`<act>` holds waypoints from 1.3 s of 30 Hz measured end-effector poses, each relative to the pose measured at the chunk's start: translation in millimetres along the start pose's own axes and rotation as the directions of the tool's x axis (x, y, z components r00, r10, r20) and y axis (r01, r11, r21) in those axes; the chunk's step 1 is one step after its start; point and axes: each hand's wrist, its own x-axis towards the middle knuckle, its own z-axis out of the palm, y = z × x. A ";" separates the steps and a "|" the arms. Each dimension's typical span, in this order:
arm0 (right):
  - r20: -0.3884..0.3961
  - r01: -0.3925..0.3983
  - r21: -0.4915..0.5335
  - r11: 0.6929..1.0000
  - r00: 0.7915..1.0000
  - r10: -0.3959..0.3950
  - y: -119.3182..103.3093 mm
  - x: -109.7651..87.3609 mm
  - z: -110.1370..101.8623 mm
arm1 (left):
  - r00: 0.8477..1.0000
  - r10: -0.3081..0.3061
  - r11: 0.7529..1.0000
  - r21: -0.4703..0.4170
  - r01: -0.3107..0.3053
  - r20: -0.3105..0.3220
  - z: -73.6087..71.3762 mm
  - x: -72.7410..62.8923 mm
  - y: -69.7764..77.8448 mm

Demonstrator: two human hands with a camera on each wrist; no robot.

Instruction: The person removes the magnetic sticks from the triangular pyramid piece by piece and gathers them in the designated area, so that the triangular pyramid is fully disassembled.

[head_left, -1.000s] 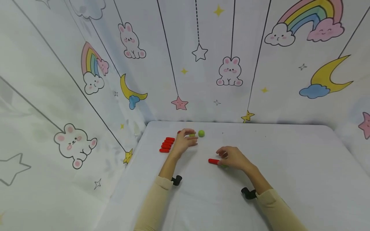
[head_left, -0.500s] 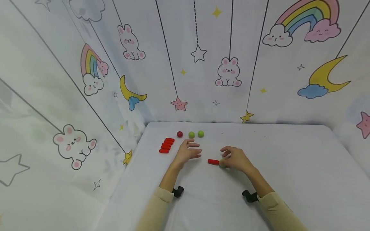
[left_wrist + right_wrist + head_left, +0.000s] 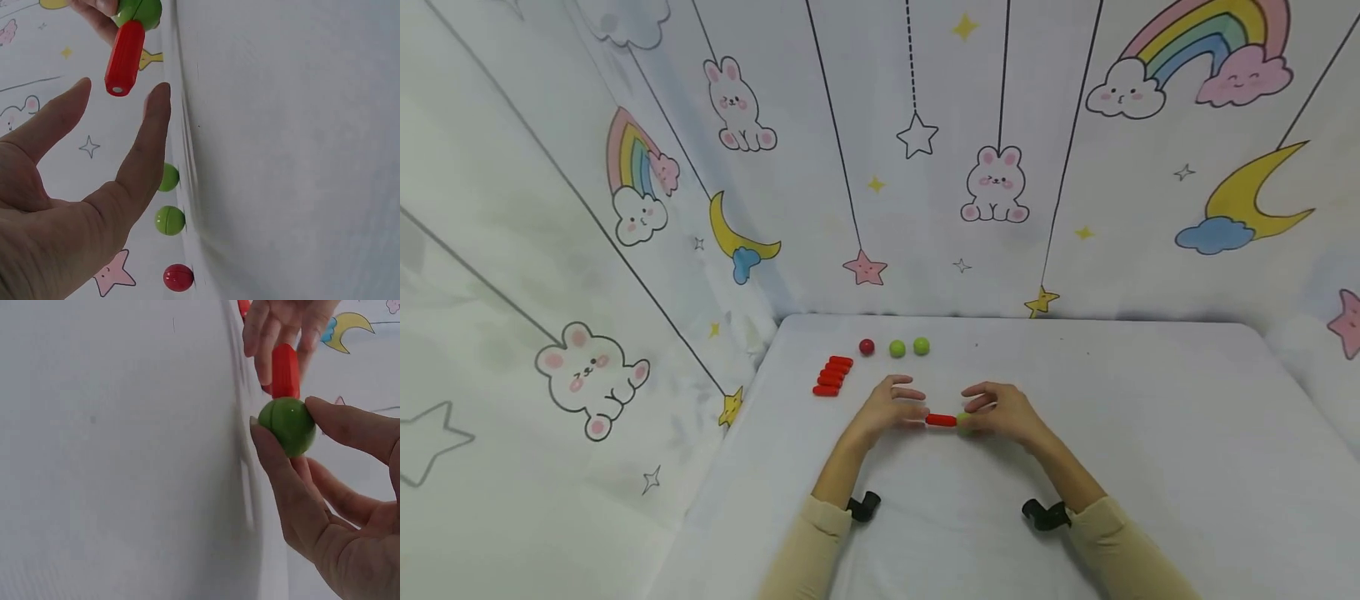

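Note:
My right hand (image 3: 1007,412) pinches a green ball (image 3: 289,427) between thumb and finger. A red rod (image 3: 942,420) extends from this ball toward the left, its faceted side and end hole showing in the left wrist view. My left hand (image 3: 883,410) is at the free end of the rod, thumb and index finger spread apart. In the left wrist view the rod's end (image 3: 122,78) lies just beyond those fingertips, with a gap on either side. The join between rod and ball appears closed.
Several red rods (image 3: 830,377) lie in a row at the table's left. Behind them are a red ball (image 3: 867,347) and two green balls, one left (image 3: 897,348) and one right (image 3: 921,346). A patterned curtain (image 3: 925,267) borders the white table's far edge.
My left hand has come back from the balls at the rear to the rod's free end. The right hand keeps hold of the green ball, and the rod has shifted slightly left.

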 end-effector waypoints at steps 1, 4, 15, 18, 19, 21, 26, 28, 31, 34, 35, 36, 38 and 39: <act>0.003 -0.005 0.020 1.000 1.000 0.005 0.2 0.1 1.2 | 1.000 0.000 1.000 0.005 0.000 0.013 0.6 -0.6 0.6; 0.017 -0.016 0.078 0.997 1.000 0.015 1.1 0.9 5.0 | 0.999 0.002 1.000 0.004 -0.002 0.041 2.6 -2.2 1.9; 0.049 -0.015 0.047 0.999 0.999 0.012 5.3 2.3 12.6 | 1.000 -0.014 1.000 0.009 0.014 0.012 5.1 -2.0 -0.8; 0.053 -0.019 0.059 0.998 0.998 0.016 6.3 3.2 13.6 | 1.000 -0.022 0.999 0.033 0.022 -0.013 5.6 -1.3 -0.4; 0.054 -0.021 0.070 0.997 0.998 0.017 6.3 3.4 13.8 | 1.000 -0.025 0.999 0.044 0.026 -0.020 5.7 -1.3 -0.1; 0.057 -0.022 0.092 0.996 0.998 0.016 5.8 3.5 13.8 | 0.999 -0.028 0.998 0.060 0.029 -0.025 5.8 -1.5 1.2; 0.068 -0.011 0.113 0.994 0.998 0.003 4.1 1.4 11.9 | 0.999 -0.022 0.997 0.078 0.025 -0.031 -6.1 -5.4 4.9; 0.078 -0.011 0.118 0.993 0.997 0.002 4.3 0.6 10.5 | 0.998 -0.018 0.997 0.071 0.022 -0.055 -18.3 -9.1 6.8; 0.090 -0.008 0.126 0.992 0.996 -0.003 5.4 0.1 8.9 | 0.995 -0.011 0.999 0.033 0.014 -0.098 -38.9 -15.5 9.5; 0.092 -0.007 0.127 0.992 0.996 -0.004 5.9 0.0 8.8 | 0.994 -0.009 1.000 -0.015 0.008 -0.106 -53.7 -21.1 12.7; 0.087 -0.010 0.123 0.992 0.996 -0.001 6.0 0.0 8.8 | 0.994 -0.008 0.999 -0.033 0.005 -0.107 -57.7 -22.5 13.3; 0.083 -0.013 0.119 0.993 0.997 0.003 5.8 0.1 8.9 | 0.994 -0.002 0.999 -0.039 -0.003 -0.113 -61.4 -23.4 13.4; 0.079 -0.019 0.120 0.993 0.997 0.010 5.5 0.0 8.9 | 0.991 0.008 0.999 -0.050 -0.015 -0.132 -68.4 -26.2 13.9; 0.081 -0.022 0.125 0.992 0.997 0.012 5.3 0.0 8.8 | 0.989 0.010 0.999 -0.050 -0.017 -0.144 -72.2 -27.8 14.2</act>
